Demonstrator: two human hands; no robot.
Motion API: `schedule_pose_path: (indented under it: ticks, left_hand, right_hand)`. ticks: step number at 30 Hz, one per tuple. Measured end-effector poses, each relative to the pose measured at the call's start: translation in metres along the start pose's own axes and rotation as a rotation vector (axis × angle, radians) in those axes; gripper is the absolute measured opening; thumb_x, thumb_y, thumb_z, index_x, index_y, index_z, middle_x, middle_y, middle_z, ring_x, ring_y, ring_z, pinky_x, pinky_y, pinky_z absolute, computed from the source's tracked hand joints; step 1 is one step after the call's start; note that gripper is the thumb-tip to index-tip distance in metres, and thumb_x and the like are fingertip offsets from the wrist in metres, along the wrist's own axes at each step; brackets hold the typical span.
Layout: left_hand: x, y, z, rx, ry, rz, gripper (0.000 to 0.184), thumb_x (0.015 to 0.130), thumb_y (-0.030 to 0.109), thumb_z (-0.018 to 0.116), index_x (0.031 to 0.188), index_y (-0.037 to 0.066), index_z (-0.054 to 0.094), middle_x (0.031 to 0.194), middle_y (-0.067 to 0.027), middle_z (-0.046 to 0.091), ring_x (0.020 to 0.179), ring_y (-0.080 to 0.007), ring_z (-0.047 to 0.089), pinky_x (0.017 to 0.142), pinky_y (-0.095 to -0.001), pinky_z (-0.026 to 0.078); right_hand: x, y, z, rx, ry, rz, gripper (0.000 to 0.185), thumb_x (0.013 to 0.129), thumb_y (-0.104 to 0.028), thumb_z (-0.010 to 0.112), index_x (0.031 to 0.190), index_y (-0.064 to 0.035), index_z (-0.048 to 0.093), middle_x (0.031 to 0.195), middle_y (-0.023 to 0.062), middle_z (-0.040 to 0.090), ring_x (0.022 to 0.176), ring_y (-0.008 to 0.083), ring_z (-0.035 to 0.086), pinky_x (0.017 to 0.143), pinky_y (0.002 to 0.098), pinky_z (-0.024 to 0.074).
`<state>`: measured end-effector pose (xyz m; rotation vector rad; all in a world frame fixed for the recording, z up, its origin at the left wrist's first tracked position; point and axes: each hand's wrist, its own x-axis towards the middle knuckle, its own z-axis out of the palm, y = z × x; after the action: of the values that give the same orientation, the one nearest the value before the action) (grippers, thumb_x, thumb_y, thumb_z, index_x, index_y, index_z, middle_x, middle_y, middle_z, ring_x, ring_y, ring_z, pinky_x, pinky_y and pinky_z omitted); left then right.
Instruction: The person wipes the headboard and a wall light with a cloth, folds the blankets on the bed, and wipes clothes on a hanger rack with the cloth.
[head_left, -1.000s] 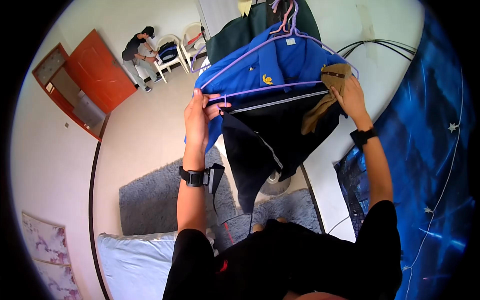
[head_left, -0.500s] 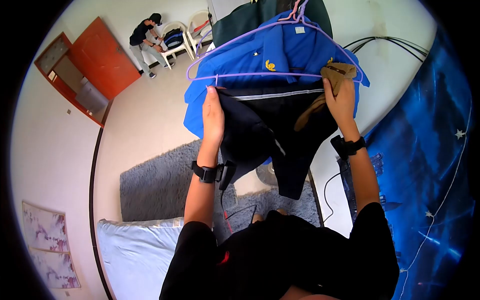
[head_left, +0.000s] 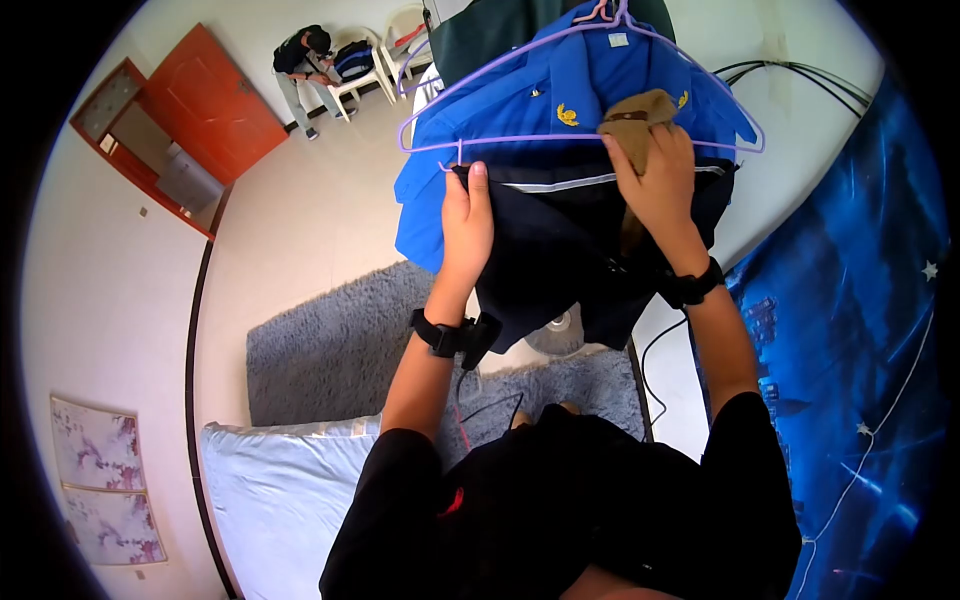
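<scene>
Dark shorts or trousers with a pale stripe inside the waistband hang below a purple hanger. My left hand pinches the left corner of the waistband, beside a small hook of the hanger. With my right hand I grip a brown cloth in front of the waistband, right of its middle. Behind the hanger is a blue shirt with yellow collar emblems. Whether my right fingers also hold the dark garment is hidden.
A dark green garment hangs behind the shirt. Farther back, a person bends beside white chairs holding a bag. Grey rugs lie on the floor, a light-blue bed at lower left, black cables at right.
My right hand has moved left along the waistband with the brown cloth. My left hand stays at the waistband's corner, now below the hanger bar. The distant person has bent lower.
</scene>
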<state>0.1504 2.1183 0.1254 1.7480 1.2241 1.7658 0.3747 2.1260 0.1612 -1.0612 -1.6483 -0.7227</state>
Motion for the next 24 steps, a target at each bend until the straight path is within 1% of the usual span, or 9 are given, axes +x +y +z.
schedule_pose_path:
  ticks: [7, 10, 11, 14, 16, 18, 20, 23, 24]
  left_hand:
    - [-0.022, 0.010, 0.019, -0.040, -0.090, -0.009, 0.028, 0.096, 0.026, 0.042, 0.102, -0.001, 0.043, 0.082, -0.0217, 0.057, 0.075, -0.0352, 0.057, 0.068, -0.0381, 0.043]
    - [-0.032, 0.004, 0.033, -0.126, -0.114, 0.089, 0.031, 0.095, 0.017, 0.040, 0.117, -0.005, 0.040, 0.103, -0.0239, 0.055, 0.097, -0.0367, 0.055, 0.083, -0.0353, 0.042]
    - [-0.035, 0.001, 0.029, -0.179, -0.229, 0.060, 0.039, 0.095, 0.016, 0.040, 0.129, -0.003, 0.033, 0.118, -0.0165, 0.051, 0.109, -0.0227, 0.050, 0.094, -0.0295, 0.036]
    - [-0.034, 0.002, 0.026, -0.128, -0.281, -0.041, 0.038, 0.094, 0.014, 0.042, 0.128, -0.003, 0.035, 0.118, -0.0154, 0.051, 0.110, -0.0217, 0.049, 0.095, -0.0297, 0.036]
    - [-0.034, 0.005, 0.022, -0.114, -0.260, -0.033, 0.033, 0.093, 0.014, 0.045, 0.122, -0.001, 0.042, 0.105, -0.0140, 0.057, 0.097, -0.0193, 0.054, 0.087, -0.0288, 0.040]
    - [-0.034, 0.014, 0.017, 0.038, -0.364, -0.076, 0.020, 0.090, 0.014, 0.050, 0.105, 0.001, 0.048, 0.078, -0.0239, 0.057, 0.074, -0.0375, 0.059, 0.065, -0.0390, 0.045]
    - [-0.036, 0.019, 0.019, 0.030, -0.359, -0.018, 0.016, 0.090, 0.015, 0.051, 0.096, 0.000, 0.048, 0.069, -0.0239, 0.053, 0.066, -0.0408, 0.057, 0.057, -0.0406, 0.043]
    - [-0.036, 0.013, 0.018, 0.102, -0.287, -0.082, 0.019, 0.089, 0.018, 0.053, 0.094, 0.000, 0.048, 0.070, -0.0251, 0.054, 0.069, -0.0429, 0.055, 0.055, -0.0391, 0.042]
    - [-0.033, 0.009, 0.013, 0.105, -0.320, -0.140, 0.020, 0.090, 0.018, 0.052, 0.097, 0.000, 0.048, 0.073, -0.0266, 0.055, 0.069, -0.0435, 0.056, 0.057, -0.0404, 0.043]
  right_hand:
    - [0.010, -0.046, 0.019, 0.194, -0.018, -0.113, 0.025, 0.076, -0.022, 0.066, 0.086, 0.0000, 0.061, 0.086, 0.0140, 0.056, 0.079, 0.0340, 0.049, 0.073, 0.0408, 0.0396]
    - [0.010, -0.072, 0.018, 0.273, -0.125, -0.174, 0.023, 0.074, -0.022, 0.065, 0.085, -0.0017, 0.062, 0.091, 0.0108, 0.056, 0.084, 0.0328, 0.049, 0.077, 0.0416, 0.0395]
    - [0.008, -0.080, 0.021, 0.313, -0.065, -0.184, 0.024, 0.072, -0.018, 0.063, 0.089, -0.0010, 0.062, 0.092, 0.0122, 0.056, 0.089, 0.0345, 0.049, 0.084, 0.0432, 0.0393]
    - [0.001, -0.072, 0.023, 0.403, -0.081, -0.172, 0.027, 0.071, -0.014, 0.063, 0.093, 0.0005, 0.061, 0.096, 0.0141, 0.055, 0.096, 0.0379, 0.048, 0.090, 0.0463, 0.0370]
    - [-0.004, -0.058, 0.020, 0.422, -0.103, -0.191, 0.028, 0.071, -0.010, 0.061, 0.096, 0.0017, 0.060, 0.097, 0.0158, 0.055, 0.097, 0.0399, 0.048, 0.089, 0.0464, 0.0389]
    - [-0.013, -0.046, 0.012, 0.420, -0.147, -0.174, 0.029, 0.070, -0.007, 0.061, 0.097, 0.0024, 0.059, 0.100, 0.0162, 0.056, 0.101, 0.0412, 0.049, 0.088, 0.0448, 0.0413]
    - [-0.028, -0.037, 0.003, 0.372, -0.162, -0.165, 0.025, 0.071, -0.005, 0.060, 0.095, 0.0031, 0.059, 0.097, 0.0182, 0.056, 0.098, 0.0419, 0.053, 0.083, 0.0416, 0.0456]
    - [-0.057, -0.030, -0.012, 0.418, -0.268, 0.217, 0.021, 0.079, -0.003, 0.056, 0.099, 0.0035, 0.060, 0.101, 0.0176, 0.060, 0.096, 0.0403, 0.058, 0.082, 0.0401, 0.0485]
    - [-0.065, -0.030, -0.020, 0.675, -0.155, 0.517, 0.023, 0.084, -0.008, 0.055, 0.105, 0.0009, 0.058, 0.103, 0.0154, 0.061, 0.096, 0.0383, 0.059, 0.083, 0.0394, 0.0488]
